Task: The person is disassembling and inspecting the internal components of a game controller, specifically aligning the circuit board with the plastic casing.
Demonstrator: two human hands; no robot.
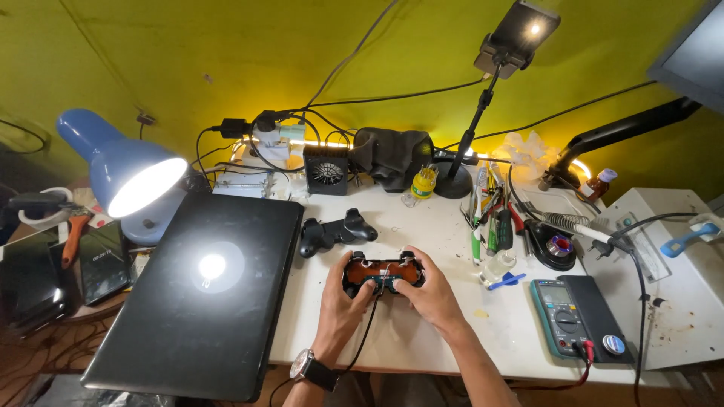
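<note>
My left hand (341,304) and my right hand (430,292) both grip an opened game controller (382,272) with its orange-brown circuit board showing, held just above the white table (422,332). My thumbs press near the board's lower middle. A thin black cable runs from the controller down between my wrists. A watch sits on my left wrist. The controller's black shell (334,231) lies on the table just beyond it, to the left.
A shut black laptop (204,290) lies at left under a lit blue desk lamp (124,173). A multimeter (562,316), soldering iron stand (556,245), hand tools (490,211), small fan (326,173) and phone on a stand (520,34) crowd the right and back.
</note>
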